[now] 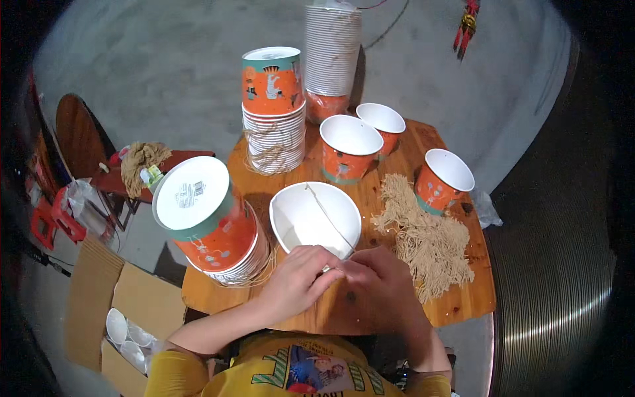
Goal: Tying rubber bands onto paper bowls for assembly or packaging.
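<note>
Two cup stacks (254, 261) forward-left of the left grip (297, 278) carry twine and appear finished; the working cup (301, 221) just ahead of both grips, crossed by one twine strand (327, 215), and three open cups (350, 162) beyond appear to remain. The right grip (382, 281) seemingly pinches the strand; the left grip is closed beside it, its contents hidden.

I count: one wooden table (311, 317); four single open tubs (315, 215) (349, 152) (381, 126) (444, 178); three stacks of nested tubs (218, 231) (272, 109) (331, 56), units per stack not countable from here; two bundles of tan cord (433, 245) (142, 165); one cardboard box (145, 294); two working hands (301, 278) (377, 271); one strand (325, 211) held.
</note>
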The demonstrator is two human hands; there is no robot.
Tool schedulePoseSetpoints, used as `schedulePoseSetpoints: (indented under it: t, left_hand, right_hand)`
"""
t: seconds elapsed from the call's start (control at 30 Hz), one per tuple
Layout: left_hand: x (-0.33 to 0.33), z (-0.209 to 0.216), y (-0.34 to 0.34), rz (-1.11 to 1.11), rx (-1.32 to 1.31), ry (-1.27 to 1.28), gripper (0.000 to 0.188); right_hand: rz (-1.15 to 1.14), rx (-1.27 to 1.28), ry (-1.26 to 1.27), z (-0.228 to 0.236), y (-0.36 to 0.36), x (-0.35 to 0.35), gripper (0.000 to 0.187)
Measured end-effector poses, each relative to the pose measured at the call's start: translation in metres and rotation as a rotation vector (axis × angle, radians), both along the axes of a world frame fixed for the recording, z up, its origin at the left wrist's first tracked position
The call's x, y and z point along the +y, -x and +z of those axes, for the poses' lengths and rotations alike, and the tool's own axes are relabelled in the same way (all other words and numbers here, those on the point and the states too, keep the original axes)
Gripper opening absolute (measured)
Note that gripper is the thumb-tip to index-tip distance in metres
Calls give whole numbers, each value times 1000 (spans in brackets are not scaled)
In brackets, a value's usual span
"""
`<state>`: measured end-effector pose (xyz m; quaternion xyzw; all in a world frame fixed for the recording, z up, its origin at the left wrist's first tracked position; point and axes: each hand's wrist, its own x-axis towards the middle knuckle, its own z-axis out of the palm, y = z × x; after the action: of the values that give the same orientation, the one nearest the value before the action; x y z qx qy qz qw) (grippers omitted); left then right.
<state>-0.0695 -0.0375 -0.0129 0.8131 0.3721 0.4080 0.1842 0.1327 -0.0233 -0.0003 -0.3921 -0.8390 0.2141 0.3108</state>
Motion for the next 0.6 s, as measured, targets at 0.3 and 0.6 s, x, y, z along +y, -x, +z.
schedulePoseSetpoints:
  t: [0.3, 0.6]
  left_hand:
    - [-5, -10, 0, 143, -55, -154, 12]
    - [1, -24, 15, 194, 41, -214, 9]
  right_hand:
    - [81, -210, -573, 13, 11, -6, 20]
    - [-168, 161, -420, 10, 9, 10, 17]
